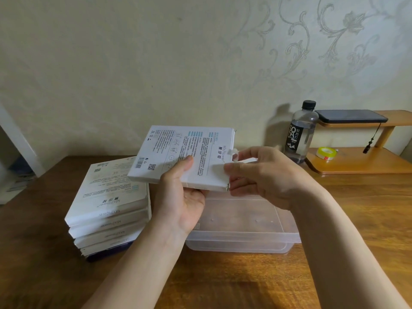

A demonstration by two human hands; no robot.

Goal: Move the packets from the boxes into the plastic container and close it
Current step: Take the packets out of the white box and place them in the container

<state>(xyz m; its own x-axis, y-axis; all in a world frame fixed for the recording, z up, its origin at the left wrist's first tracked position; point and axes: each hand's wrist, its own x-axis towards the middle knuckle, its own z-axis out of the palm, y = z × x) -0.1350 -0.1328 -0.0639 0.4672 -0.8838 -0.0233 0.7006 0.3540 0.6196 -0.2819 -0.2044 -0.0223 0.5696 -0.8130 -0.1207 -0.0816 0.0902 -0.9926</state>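
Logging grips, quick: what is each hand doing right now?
Left hand: holds the white box.
Right hand: pinches that box's right end.

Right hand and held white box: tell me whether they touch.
Touching. Head view shows the right hand pinching the end of the held white box.

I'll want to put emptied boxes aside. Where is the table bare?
Bare wood lies on the table in front of the plastic container, and right of it, before the wooden shelf. The left is crowded: the stack of boxes sits close beside the container.
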